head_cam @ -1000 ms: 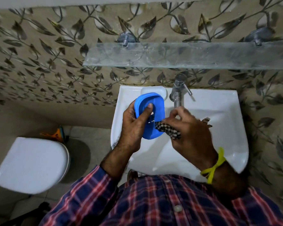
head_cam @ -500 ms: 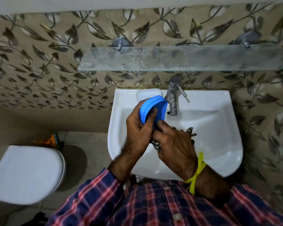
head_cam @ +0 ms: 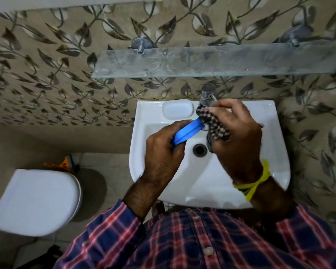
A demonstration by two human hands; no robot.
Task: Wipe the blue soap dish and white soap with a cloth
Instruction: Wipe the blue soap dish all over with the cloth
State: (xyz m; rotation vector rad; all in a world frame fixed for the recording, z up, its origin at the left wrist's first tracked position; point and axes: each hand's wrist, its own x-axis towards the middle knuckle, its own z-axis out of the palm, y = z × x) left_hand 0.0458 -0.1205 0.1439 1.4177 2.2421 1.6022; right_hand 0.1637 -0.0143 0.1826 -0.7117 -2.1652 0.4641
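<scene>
Since half a second ago both hands have changed their hold: the blue plastic soap dish [head_cam: 188,131], then upright with its rim toward the tap, now lies edge-on and slanted over the basin, and the right hand has risen from below it to its far end.

Nearest the camera is the person's plaid shirt in navy and red [head_cam: 182,239], with a yellow thread band [head_cam: 256,183] tied round the right wrist. The left hand [head_cam: 163,152] grips the near, lower end of the dish, fingers curled round its edge. The right hand [head_cam: 239,136] holds the dark-and-white checked cloth [head_cam: 215,127] bunched in its curled fingers and presses it against the far, upper end of the dish, just in front of the tap. Both are held above the white ceramic washbasin [head_cam: 270,156], whose round drain hole [head_cam: 199,149] shows between the hands.

On the basin's back ledge, left of the chrome tap [head_cam: 207,96], lies the white oval bar of soap [head_cam: 177,109], untouched and apart from the dish. To the left, on the floor, stands a white toilet with its lid down [head_cam: 37,200], and an orange object [head_cam: 63,164] behind it. Farther up, a glass shelf [head_cam: 211,63] is fixed to the beige leaf-patterned wall tiles [head_cam: 47,74].
</scene>
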